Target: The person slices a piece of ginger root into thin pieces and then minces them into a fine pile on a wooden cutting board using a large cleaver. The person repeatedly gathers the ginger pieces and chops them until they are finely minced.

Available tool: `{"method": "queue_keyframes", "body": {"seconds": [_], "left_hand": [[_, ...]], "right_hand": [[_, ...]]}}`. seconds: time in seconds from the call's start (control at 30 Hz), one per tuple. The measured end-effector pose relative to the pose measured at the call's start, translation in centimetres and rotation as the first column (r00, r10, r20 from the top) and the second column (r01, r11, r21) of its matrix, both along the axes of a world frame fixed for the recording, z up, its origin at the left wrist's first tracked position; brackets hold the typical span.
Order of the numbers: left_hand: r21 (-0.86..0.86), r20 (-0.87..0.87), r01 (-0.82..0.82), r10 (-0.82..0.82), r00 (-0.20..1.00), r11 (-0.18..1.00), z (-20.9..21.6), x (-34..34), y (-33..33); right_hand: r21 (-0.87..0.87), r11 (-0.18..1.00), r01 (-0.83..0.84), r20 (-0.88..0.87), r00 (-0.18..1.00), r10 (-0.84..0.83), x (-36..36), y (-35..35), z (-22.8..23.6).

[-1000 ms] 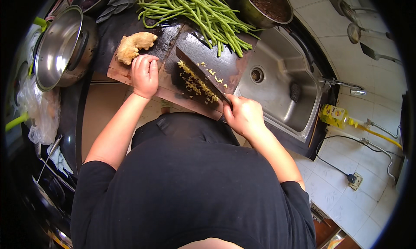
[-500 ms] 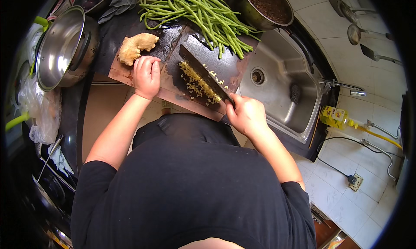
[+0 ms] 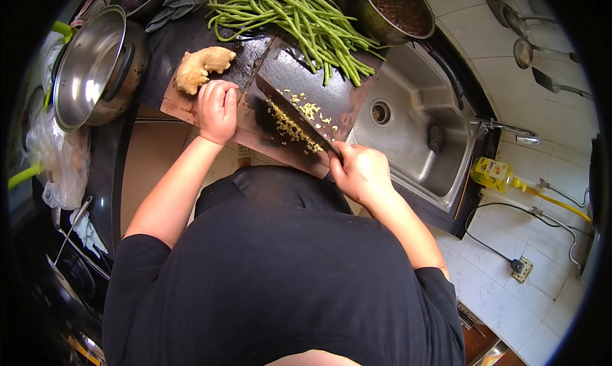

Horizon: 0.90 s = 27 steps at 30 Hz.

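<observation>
1. Clock face centred on the chopped yellow bits (image 3: 290, 129), which are scattered on the surface (image 3: 347, 104) on both sides of the blade.
2. Kitchen knife (image 3: 290, 111) laid across them, blade pointed to 10–11 o'clock. Its handle, at 4 o'clock, is gripped by the right hand (image 3: 362, 173); the blade is thus presumably steered from the near end, with fingers clear.
3. Left hand (image 3: 218, 113) set at 9 o'clock by the near edge, fingers curled, no object seen inside. Likely parked there to be kept out of the blade's path.
4. Ginger root (image 3: 197, 69) placed at 10 o'clock, just beyond the left hand; contact cannot be told. Long green beans (image 3: 299, 25) heaped at 12, probably so that cutting room is left.
5. Printed label seen on the yellow bottle (image 3: 491, 173), between 3 and 4 o'clock beyond the sink (image 3: 414, 104); wording not recorded. No lettering is made out on knife or ginger.
</observation>
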<state>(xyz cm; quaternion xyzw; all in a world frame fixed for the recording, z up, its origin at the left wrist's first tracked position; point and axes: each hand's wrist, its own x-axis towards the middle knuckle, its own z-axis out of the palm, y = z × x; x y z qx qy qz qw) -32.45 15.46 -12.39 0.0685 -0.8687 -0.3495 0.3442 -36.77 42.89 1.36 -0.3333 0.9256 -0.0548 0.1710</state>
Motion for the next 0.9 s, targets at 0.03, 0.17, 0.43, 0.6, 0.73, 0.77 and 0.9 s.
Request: {"method": "queue_keyframes", "body": {"seconds": [0.03,0.17,0.43,0.6,0.73,0.77,0.9], "left_hand": [[-0.003,0.000,0.003,-0.003,1.000,1.000,-0.1,-0.1,0.0],[0.001,-0.001,-0.010,0.010,1.000,1.000,-0.2,0.1,0.0],[-0.001,-0.008,-0.007,0.007,1.000,1.000,-0.3,0.2,-0.1],[-0.013,-0.010,-0.007,0.007,1.000,1.000,-0.2,0.0,-0.1],[-0.006,-0.011,-0.007,0.007,1.000,1.000,0.1,0.0,0.0],[-0.010,-0.004,-0.010,0.010,1.000,1.000,0.0,0.2,0.0],[-0.011,0.000,-0.005,0.005,1.000,1.000,-0.1,0.0,-0.1]], "right_hand": [[0.002,1.000,-0.010,-0.003,1.000,0.010,0.0,0.0,-0.2],[0.018,1.000,0.001,0.022,1.000,-0.001,-0.1,-0.1,-0.1],[0.016,0.999,0.043,0.049,0.998,-0.044,-0.5,0.5,0.0],[-0.016,0.996,0.092,-0.012,0.996,-0.092,-0.6,1.0,-0.5],[0.012,0.996,0.093,0.023,0.995,-0.094,-0.6,0.7,0.1],[-0.005,0.996,0.092,0.026,0.995,-0.091,-0.5,0.6,0.3],[0.017,0.999,0.052,0.042,0.998,-0.053,-0.2,0.5,-1.3]]}}
